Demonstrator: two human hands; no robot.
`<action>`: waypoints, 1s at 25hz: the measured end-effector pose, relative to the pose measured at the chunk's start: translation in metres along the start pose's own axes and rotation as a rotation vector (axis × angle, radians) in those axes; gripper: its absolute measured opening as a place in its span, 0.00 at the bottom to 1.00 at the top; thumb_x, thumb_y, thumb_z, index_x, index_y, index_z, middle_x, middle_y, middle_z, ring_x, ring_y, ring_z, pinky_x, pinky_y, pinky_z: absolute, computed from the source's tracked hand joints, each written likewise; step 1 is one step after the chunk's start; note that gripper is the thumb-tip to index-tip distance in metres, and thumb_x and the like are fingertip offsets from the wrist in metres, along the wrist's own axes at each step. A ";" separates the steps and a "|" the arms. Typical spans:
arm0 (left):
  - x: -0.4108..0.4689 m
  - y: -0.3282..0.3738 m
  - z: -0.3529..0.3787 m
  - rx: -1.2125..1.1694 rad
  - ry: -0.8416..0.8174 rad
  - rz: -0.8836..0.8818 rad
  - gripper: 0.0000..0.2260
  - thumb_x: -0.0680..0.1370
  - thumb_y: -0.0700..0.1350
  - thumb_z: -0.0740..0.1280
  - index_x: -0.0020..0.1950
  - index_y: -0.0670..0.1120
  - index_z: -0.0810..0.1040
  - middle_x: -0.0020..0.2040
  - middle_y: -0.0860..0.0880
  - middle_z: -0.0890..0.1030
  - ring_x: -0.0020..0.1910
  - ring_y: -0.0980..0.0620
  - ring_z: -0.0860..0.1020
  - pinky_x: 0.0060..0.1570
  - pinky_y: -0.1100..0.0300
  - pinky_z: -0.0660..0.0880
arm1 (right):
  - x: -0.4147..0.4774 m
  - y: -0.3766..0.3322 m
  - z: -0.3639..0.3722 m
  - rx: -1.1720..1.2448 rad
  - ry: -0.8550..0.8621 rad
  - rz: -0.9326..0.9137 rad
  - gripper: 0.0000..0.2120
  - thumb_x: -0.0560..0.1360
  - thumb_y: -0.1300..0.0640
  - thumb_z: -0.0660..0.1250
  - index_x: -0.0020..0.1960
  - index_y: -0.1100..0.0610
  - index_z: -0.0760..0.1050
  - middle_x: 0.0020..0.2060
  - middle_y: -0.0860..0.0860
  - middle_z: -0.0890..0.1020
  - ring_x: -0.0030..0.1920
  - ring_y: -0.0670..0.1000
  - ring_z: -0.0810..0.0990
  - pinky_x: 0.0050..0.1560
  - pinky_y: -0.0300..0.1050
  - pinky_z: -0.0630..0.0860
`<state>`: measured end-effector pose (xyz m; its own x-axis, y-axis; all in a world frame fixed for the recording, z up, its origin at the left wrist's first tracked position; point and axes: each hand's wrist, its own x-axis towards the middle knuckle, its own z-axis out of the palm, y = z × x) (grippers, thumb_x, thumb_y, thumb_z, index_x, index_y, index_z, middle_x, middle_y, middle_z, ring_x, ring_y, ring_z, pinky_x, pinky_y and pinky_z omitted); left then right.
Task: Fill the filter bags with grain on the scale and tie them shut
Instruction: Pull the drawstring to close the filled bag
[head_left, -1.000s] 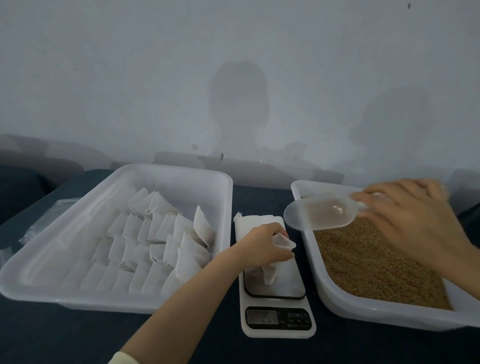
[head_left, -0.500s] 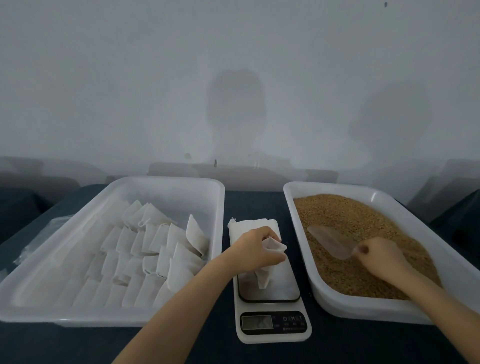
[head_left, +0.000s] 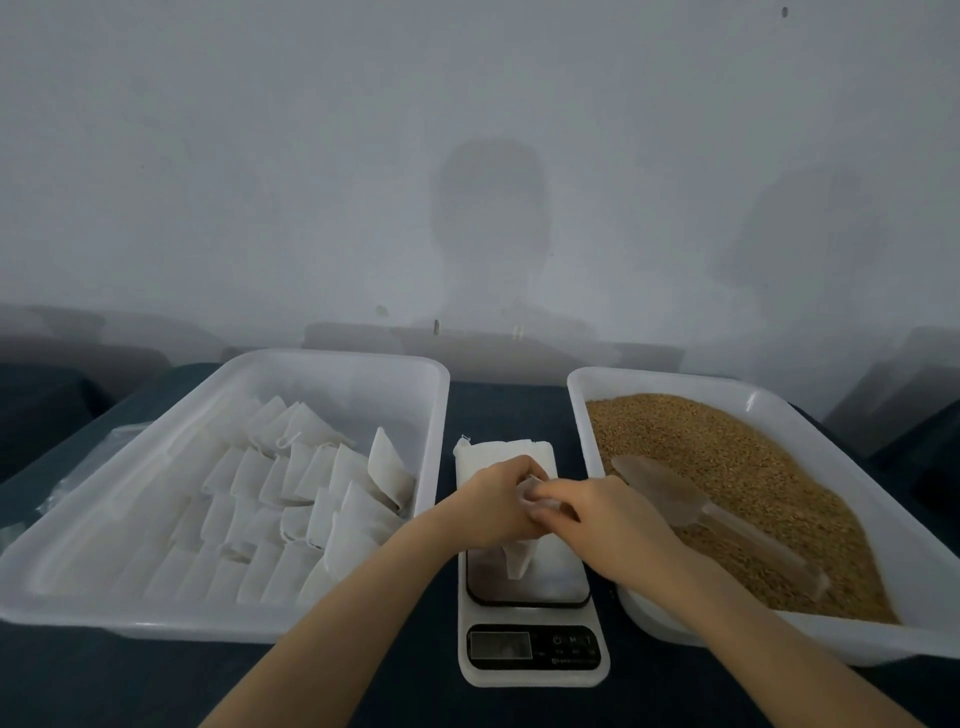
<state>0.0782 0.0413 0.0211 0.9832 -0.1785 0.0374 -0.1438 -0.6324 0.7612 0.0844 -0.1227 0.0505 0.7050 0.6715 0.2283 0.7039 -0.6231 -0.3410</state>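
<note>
A white filter bag hangs over the platform of the small white scale in the middle of the table. My left hand grips the bag's top, and my right hand pinches the same top edge beside it. A stack of flat empty filter bags lies just behind the scale. The right tray holds brown grain, and a clear plastic scoop lies on the grain, let go.
A big white tray on the left holds several tied filter bags in rows. A clear plastic sheet lies left of it. A grey wall stands close behind the dark table.
My right hand dipped the scoop into the grain tray, left it lying there, and came across to the bag's top. My left hand stayed on the bag above the scale.
</note>
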 end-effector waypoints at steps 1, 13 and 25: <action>-0.001 0.001 0.000 0.018 -0.016 0.000 0.15 0.73 0.48 0.73 0.54 0.52 0.70 0.53 0.52 0.77 0.52 0.54 0.76 0.50 0.66 0.71 | 0.002 0.001 0.002 0.011 0.002 0.024 0.10 0.78 0.47 0.62 0.54 0.46 0.79 0.37 0.46 0.81 0.34 0.41 0.75 0.33 0.30 0.67; -0.011 -0.002 -0.028 -0.037 0.120 -0.054 0.06 0.71 0.51 0.75 0.42 0.56 0.80 0.39 0.58 0.80 0.39 0.60 0.78 0.39 0.72 0.71 | 0.002 0.018 -0.009 0.338 0.176 0.110 0.06 0.74 0.57 0.69 0.50 0.47 0.80 0.40 0.40 0.81 0.45 0.36 0.77 0.45 0.26 0.70; -0.024 -0.010 -0.024 -0.004 0.369 -0.105 0.03 0.73 0.46 0.74 0.44 0.49 0.85 0.35 0.62 0.80 0.34 0.70 0.76 0.36 0.78 0.69 | 0.007 0.019 0.011 0.421 0.318 0.106 0.07 0.72 0.61 0.71 0.50 0.54 0.82 0.42 0.45 0.83 0.45 0.35 0.78 0.46 0.24 0.70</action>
<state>0.0587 0.0700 0.0287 0.9671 0.1703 0.1892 -0.0408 -0.6298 0.7757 0.1017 -0.1261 0.0356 0.8078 0.4180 0.4156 0.5778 -0.4220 -0.6986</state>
